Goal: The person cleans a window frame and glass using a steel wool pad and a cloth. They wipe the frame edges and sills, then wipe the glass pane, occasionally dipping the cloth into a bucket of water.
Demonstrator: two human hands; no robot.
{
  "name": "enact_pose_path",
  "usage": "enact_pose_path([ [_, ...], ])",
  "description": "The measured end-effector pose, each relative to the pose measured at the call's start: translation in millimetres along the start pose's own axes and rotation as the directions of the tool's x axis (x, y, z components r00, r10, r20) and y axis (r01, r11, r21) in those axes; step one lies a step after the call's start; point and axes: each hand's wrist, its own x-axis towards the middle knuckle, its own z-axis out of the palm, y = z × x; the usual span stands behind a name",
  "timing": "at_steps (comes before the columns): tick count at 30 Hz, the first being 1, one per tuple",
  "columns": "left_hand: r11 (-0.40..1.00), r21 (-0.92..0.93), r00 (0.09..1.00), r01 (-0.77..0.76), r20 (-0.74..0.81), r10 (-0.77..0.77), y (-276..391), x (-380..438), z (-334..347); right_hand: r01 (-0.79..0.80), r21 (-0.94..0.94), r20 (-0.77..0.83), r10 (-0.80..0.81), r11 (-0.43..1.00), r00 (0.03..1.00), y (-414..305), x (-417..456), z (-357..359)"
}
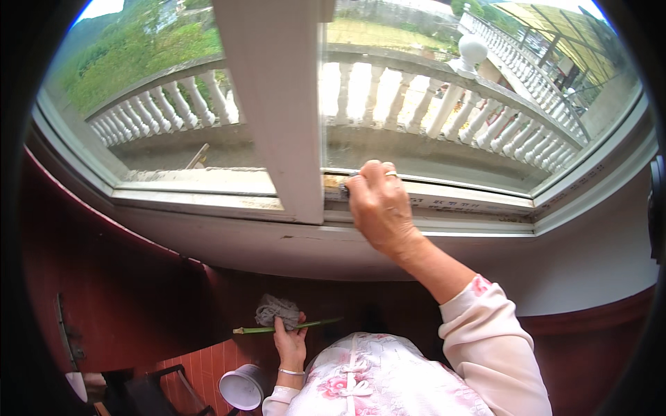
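My right hand [384, 208], with a ring on one finger, reaches forward to the lower frame of the sliding window [468, 200]. Its fingers are closed around a small dark grey thing [344, 189], mostly hidden by the hand, against the window track beside the white upright stile [276, 114]. Low in front of my body, my left hand [291, 346] holds a crumpled grey cloth [276, 309]. A thin green stem [255, 330], cut at one end, lies across the same hand under the cloth.
Below the window runs a white sill wall [218, 229]. Dark red wood panelling [104, 260] stands to the left. A white bucket [241, 390] and a black-framed chair [171, 385] are on the reddish floor at lower left. Outside the glass is a white balustrade [400, 99].
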Motion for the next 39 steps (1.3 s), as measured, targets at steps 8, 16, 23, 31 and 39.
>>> enact_pose_path([
  [8, 0.996, 0.076, 0.998, -0.056, -0.011, 0.057, 12.2, -12.7, 10.5, 0.022, 0.122, -0.017, -0.020, 0.992, 1.000, -14.8, 10.8, 7.1],
  [16, 0.990, -0.017, 0.982, -0.137, -0.136, 0.133, -11.6, -4.7, -11.2, 0.071, 0.396, 0.077, -0.111, 0.915, 0.991, -8.6, 17.8, -3.8],
  [23, 0.996, -0.026, 0.984, -0.088, -0.156, 0.083, -23.0, -3.0, 0.5, 0.157, 0.207, 0.093, -0.180, 0.966, 0.979, -14.4, 27.4, 14.6],
  [31, 0.993, -0.072, 0.993, -0.090, -0.088, 0.084, -19.5, -7.4, 13.4, 0.142, 0.254, 0.029, -0.154, 0.957, 0.988, 20.1, 0.5, -19.1],
  [39, 0.997, -0.064, 0.988, -0.032, -0.153, 0.022, -35.1, -4.7, -2.3, 0.139, 0.225, -0.089, -0.122, 0.964, 0.989, -18.1, 23.5, 19.1],
])
